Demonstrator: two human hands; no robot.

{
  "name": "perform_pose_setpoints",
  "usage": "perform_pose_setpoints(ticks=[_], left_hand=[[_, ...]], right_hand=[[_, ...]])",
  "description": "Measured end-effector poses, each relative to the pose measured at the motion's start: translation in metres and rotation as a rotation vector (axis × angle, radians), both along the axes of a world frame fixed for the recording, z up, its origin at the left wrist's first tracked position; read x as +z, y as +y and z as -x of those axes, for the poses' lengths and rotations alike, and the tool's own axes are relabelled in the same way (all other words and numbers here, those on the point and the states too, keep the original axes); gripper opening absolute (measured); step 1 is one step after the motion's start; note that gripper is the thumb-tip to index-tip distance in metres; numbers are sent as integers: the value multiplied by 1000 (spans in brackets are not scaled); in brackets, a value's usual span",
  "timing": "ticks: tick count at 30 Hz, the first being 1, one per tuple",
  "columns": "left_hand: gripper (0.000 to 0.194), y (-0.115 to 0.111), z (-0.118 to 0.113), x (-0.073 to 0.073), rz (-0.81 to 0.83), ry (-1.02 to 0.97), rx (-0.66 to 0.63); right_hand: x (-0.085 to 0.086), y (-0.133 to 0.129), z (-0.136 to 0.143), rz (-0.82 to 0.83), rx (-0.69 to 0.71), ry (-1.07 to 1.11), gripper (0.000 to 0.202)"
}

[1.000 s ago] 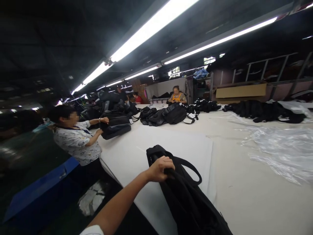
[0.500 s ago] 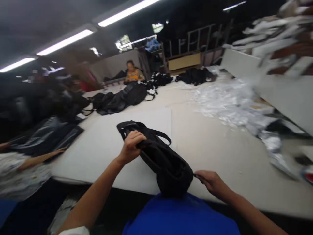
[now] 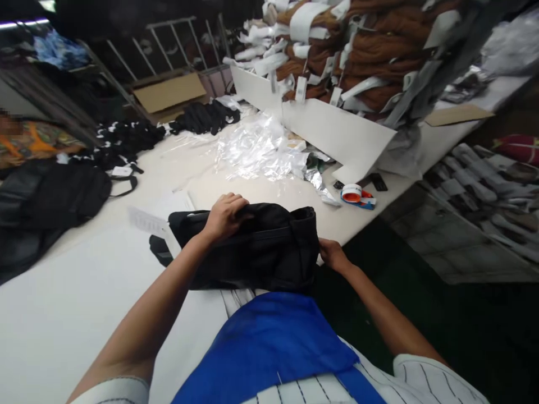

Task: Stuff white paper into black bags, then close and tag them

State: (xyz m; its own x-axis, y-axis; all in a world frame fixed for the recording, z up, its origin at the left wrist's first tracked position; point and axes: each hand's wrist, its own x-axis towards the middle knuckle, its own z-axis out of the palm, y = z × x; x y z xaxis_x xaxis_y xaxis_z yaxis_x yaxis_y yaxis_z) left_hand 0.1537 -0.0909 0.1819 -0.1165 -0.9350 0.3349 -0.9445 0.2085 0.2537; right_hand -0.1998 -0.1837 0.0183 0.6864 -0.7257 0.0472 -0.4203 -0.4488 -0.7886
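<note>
A black fabric bag (image 3: 261,252) lies on its side close to my body, over the near edge of the pale table. Fingers wrapped over its top edge, my left hand (image 3: 227,216) grips it left of the middle. My right hand (image 3: 332,253) is closed at the bag's right end, its fingertips partly hidden behind the fabric. A white printed tag (image 3: 147,221) sticks out at the bag's left end, above a black strap.
Clear plastic bags (image 3: 261,148) are heaped on the table (image 3: 168,174) beyond the bag. A tape dispenser (image 3: 357,196) sits at the right edge. More black bags (image 3: 54,193) lie at left. Brown bundles (image 3: 374,56) are stacked behind a white panel. At far left a person is partly visible.
The view has swung to the right. The black bag has gone from slanting and open-topped to lying level across my front, its printed tag now showing. Both hands remain on it.
</note>
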Motion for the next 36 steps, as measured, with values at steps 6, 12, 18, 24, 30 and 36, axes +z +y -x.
perform_pose_setpoints(ticks=[6, 12, 18, 24, 30, 36], left_hand=[[15, -25, 9, -4, -127, 63, -130], [21, 15, -15, 5, -222, 186, -41], [28, 82, 7, 26, 148, 11, 231], [67, 96, 99, 58, 196, -184, 63], [50, 54, 124, 49, -70, -371, 10], [21, 32, 145, 14, -198, -388, -57]], right_hand=[[20, 28, 27, -190, 232, 23, 27], [47, 51, 17, -321, 226, 30, 17], [45, 53, -3, -467, -15, -123, 32], [66, 43, -24, -210, 38, -175, 32], [76, 23, -40, 163, 53, 167, 26], [57, 1, -33, 59, 87, 392, 25]])
